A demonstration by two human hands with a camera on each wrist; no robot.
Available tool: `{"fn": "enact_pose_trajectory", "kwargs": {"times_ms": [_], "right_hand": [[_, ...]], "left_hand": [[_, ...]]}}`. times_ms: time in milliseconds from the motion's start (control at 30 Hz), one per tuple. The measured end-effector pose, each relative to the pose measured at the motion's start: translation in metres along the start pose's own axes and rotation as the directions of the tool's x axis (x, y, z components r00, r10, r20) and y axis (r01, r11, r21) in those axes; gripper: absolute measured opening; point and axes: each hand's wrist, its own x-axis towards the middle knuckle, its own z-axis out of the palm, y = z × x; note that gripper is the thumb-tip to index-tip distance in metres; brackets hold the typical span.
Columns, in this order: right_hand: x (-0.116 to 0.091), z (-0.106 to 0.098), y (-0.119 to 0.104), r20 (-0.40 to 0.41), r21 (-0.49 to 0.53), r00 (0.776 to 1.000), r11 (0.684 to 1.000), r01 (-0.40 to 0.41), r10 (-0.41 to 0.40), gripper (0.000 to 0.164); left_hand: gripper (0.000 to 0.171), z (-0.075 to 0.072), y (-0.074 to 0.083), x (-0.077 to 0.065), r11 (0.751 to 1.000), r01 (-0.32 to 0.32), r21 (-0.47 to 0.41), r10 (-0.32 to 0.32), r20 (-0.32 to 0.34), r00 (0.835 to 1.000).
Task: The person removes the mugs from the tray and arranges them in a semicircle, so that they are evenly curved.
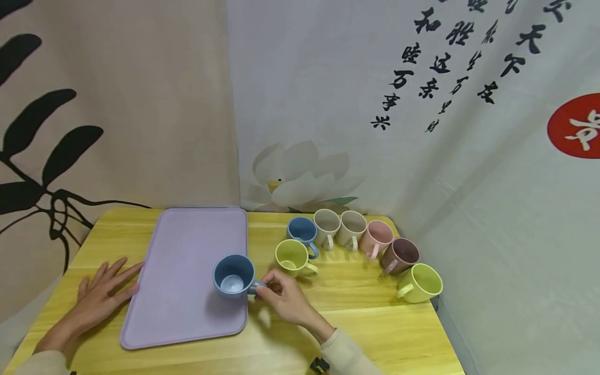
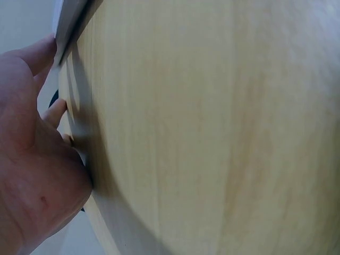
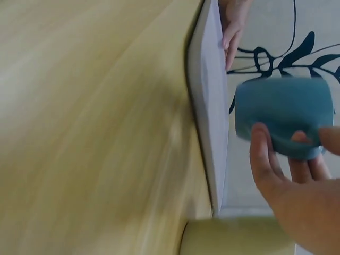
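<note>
My right hand [image 1: 287, 299] grips a blue mug [image 1: 234, 276] by its handle, holding it upright over the right part of a lilac tray [image 1: 187, 271]. In the right wrist view the mug [image 3: 284, 109] hangs apart from the tray's surface, with fingers curled at its handle. My left hand [image 1: 105, 291] lies at the tray's left edge, fingers spread and straight, the fingertips touching the rim. The left wrist view shows that hand [image 2: 40, 143] beside the tray's edge [image 2: 71, 24]. A yellow-green mug [image 1: 291, 256] stands just beyond my right hand.
Behind it stands another blue mug [image 1: 302, 230]. Two off-white mugs [image 1: 339, 229], a pink mug [image 1: 377, 237], a dark maroon mug [image 1: 400, 256] and a second yellow-green mug [image 1: 420, 284] curve along the right side of the wooden table [image 1: 356, 323]. A printed curtain [image 1: 300, 104] hangs behind.
</note>
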Motion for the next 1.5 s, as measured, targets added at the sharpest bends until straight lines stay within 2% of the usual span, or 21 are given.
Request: {"fn": "enact_pose_trajectory", "kwargs": {"times_ms": [100, 267, 500, 733, 1000, 1500], "right_hand": [[-0.011, -0.015, 0.007, 0.049, -0.011, 0.999, 1.0, 0.013, -0.012, 0.017], [-0.03, -0.038, 0.019, 0.078, -0.021, 0.997, 1.0, 0.016, -0.014, 0.018], [-0.053, -0.07, 0.036, 0.074, -0.033, 0.997, 0.999, 0.017, -0.014, 0.016], [-0.067, -0.093, 0.046, 0.043, -0.032, 0.999, 0.999, 0.019, -0.017, 0.012], [-0.074, -0.108, 0.055, 0.033, -0.028, 0.999, 0.999, 0.042, -0.041, 0.008], [-0.075, -0.115, 0.063, 0.025, -0.022, 0.999, 0.999, 0.028, -0.028, 0.01]], "left_hand": [[0.07, 0.0, 0.0, 0.001, 1.0, -0.001, -0.001, 0.001, -0.002, 1.0], [0.069, 0.0, 0.0, 0.0, 1.0, -0.007, -0.007, 0.007, -0.002, 1.0], [0.068, 0.002, -0.003, 0.0, 1.0, -0.021, -0.008, 0.021, -0.01, 1.0], [0.069, 0.0, -0.003, 0.002, 1.0, -0.013, 0.013, 0.014, -0.014, 1.0], [0.068, 0.002, -0.002, 0.001, 1.0, -0.025, 0.007, 0.025, -0.018, 1.0], [0.07, 0.002, 0.0, 0.001, 1.0, 0.005, 0.022, -0.005, -0.017, 1.0]]}}
